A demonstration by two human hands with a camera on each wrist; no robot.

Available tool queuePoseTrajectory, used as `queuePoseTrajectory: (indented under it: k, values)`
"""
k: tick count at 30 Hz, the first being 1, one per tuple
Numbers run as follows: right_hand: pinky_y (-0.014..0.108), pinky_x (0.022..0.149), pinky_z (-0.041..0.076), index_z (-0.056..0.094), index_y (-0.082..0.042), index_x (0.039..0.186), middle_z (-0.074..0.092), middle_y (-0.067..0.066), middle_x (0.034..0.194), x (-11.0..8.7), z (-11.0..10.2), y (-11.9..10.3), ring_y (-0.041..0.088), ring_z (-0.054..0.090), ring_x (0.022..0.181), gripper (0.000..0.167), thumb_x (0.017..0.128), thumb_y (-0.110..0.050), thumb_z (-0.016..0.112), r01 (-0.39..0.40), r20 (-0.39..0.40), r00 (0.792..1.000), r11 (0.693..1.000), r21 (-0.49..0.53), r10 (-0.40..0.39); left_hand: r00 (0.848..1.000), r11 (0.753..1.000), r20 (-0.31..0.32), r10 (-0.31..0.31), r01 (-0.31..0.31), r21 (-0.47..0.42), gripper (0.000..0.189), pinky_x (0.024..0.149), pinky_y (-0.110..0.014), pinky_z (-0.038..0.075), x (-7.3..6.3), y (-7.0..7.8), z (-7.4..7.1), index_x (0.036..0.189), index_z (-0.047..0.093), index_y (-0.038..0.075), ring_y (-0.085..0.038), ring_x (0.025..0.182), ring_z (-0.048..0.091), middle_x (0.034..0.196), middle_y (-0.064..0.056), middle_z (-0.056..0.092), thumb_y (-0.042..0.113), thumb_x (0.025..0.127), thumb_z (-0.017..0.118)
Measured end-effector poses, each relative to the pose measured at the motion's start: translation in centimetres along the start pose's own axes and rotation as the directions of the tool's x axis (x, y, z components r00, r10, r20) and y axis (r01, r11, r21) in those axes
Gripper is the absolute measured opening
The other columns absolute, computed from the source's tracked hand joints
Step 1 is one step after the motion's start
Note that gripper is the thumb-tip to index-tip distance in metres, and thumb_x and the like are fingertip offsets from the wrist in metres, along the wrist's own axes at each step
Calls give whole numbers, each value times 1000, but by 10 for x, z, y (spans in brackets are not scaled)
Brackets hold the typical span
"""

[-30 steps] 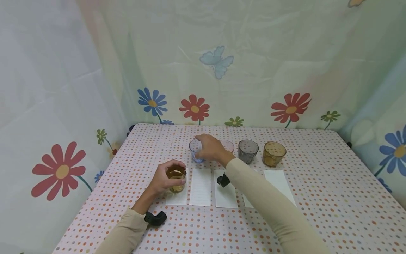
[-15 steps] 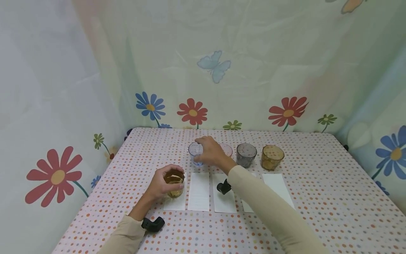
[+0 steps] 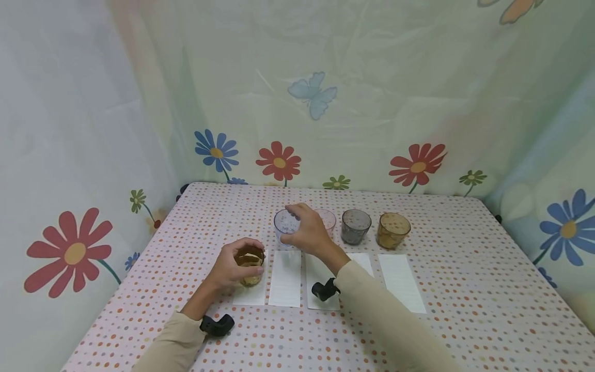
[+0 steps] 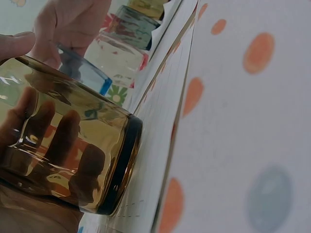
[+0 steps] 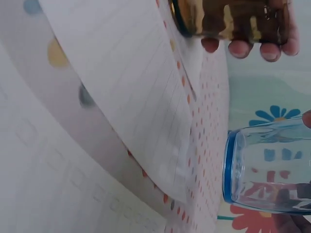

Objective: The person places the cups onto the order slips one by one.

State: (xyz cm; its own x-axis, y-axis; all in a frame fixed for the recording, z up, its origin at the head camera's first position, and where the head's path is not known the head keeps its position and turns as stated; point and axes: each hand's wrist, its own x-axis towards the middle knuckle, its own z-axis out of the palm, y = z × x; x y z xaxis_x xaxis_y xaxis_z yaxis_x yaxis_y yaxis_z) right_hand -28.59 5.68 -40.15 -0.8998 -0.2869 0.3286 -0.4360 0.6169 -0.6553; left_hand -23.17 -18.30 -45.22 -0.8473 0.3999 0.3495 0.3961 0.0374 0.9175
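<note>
My left hand [image 3: 228, 265] grips an amber glass [image 3: 250, 279] over the leftmost slip of paper [image 3: 253, 297], thumb on the near side. Through its wall the curled fingers show in the left wrist view; the glass base [image 4: 124, 167] is at the paper, and whether it touches I cannot tell. Farther back, my right hand [image 3: 310, 233] holds a clear blue glass [image 3: 282, 227] between thumb and fingers. That glass is upright, with its blue base [image 5: 228, 167] plain in the right wrist view. Behind this hand a pink glass [image 3: 330, 219] is partly hidden.
To the right of the pink glass stand a grey glass [image 3: 356, 232] and another amber glass [image 3: 393, 235]. Several white lined slips lie in a row in front, including the second slip [image 3: 285, 284] and the far-right slip [image 3: 403, 284]. A dotted cloth covers the table [image 3: 488, 310].
The right hand and the blue glass have come slightly nearer to me, out of line with the other glasses. The left hand keeps its hold on the amber glass. The head view has shifted a little.
</note>
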Motion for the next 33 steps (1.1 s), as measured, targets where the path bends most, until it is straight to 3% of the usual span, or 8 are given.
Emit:
queuePoseTrajectory:
  k: [8, 16, 33]
  values:
    - [47, 95, 56, 61, -5, 138, 62, 6, 130, -20, 2, -5, 28, 62, 115, 72, 69, -10, 83, 61, -60, 997, 987, 151, -53, 1000, 1000, 2, -10, 10, -21, 46, 93, -44, 58, 1, 1, 1, 122, 60, -10, -38, 104, 66, 117, -37, 59, -3, 81, 80]
    - [39, 91, 57, 63, -3, 134, 64, 8, 127, -38, 2, -8, 24, 63, 108, 72, 65, -12, 81, 99, -68, 994, 979, 179, -88, 1000, 1000, 12, 9, -8, -25, 46, 93, -48, 57, 0, 0, 0, 121, 60, -10, -40, 103, 66, 115, -37, 60, -1, 81, 80]
    - [41, 85, 58, 65, -1, 131, 66, 14, 123, -74, 16, 2, 27, 65, 102, 70, 63, -10, 78, 113, -73, 993, 961, 250, -98, 999, 998, 13, 33, -32, -50, 44, 93, -52, 56, -1, -2, -1, 120, 61, -9, -37, 102, 66, 115, -43, 55, -2, 81, 79]
